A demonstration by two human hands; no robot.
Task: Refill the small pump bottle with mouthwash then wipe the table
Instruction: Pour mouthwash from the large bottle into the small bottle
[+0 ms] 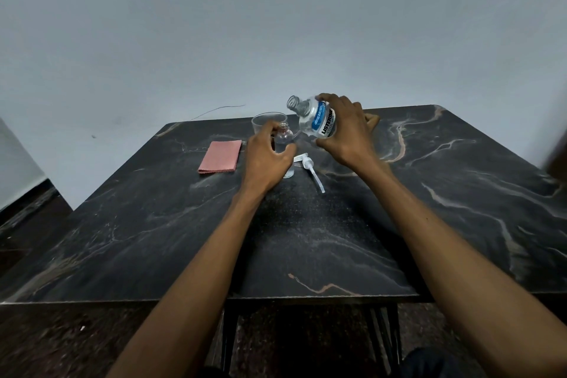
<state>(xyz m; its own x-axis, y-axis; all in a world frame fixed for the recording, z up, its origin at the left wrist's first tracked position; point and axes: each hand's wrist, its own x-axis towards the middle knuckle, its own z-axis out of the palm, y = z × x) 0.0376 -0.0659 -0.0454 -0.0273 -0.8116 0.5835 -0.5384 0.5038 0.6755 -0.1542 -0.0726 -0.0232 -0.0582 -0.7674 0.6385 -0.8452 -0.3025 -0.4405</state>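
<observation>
My left hand [266, 156] grips the small clear pump bottle [284, 136], which stands upright on the dark marble table [337, 239] with its neck uncovered. My right hand [346, 129] holds the uncapped clear mouthwash bottle [316, 116] with a blue label, tilted leftward, its mouth above and just right of the small bottle. The white pump head [308, 167] with its tube lies on the table just right of the small bottle. A folded pink cloth [220, 156] lies flat to the left.
A clear plastic cup [267, 123] stands right behind the small bottle. The table's far edge meets a pale wall. Dark floor and table legs show below the near edge.
</observation>
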